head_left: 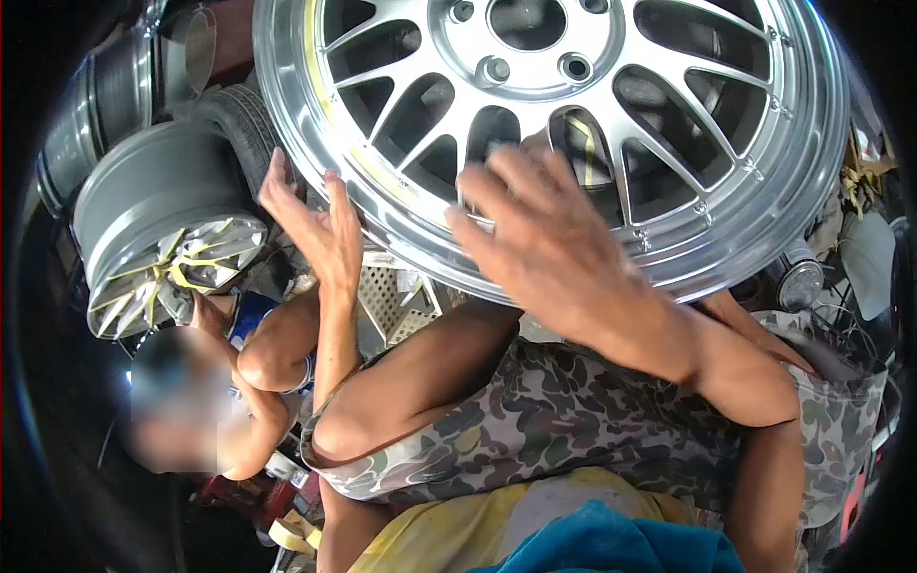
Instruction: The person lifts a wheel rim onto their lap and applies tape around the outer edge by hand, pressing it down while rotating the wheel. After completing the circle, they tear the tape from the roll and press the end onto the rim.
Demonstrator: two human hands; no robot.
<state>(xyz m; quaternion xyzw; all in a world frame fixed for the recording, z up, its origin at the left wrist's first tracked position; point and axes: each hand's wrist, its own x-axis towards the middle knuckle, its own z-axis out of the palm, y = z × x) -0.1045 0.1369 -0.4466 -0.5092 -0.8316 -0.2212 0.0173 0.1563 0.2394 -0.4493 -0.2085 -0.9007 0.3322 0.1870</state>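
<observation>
A large silver multi-spoke wheel rim (621, 244) with a polished lip stands tilted in front of me, above my lap. Yellowish marks, like tape, run along its left inner lip. My left hand (320, 229) is at the rim's lower left edge, fingers stretched and apart, palm turned toward the lip. Over the lower spokes is my right hand (549, 224), its back toward me and the fingers bent. Motion blurs those fingers, and I cannot tell whether they hold anything.
Another person crouches at left, a hand (205, 315) on a second rim (158, 186) with yellow strips on its spokes. A tyre (244, 129) stands behind it. A perforated light-coloured basket (387, 301) sits below my rim. At right is a metal can (800, 282); a tape roll (294, 535) lies lower left.
</observation>
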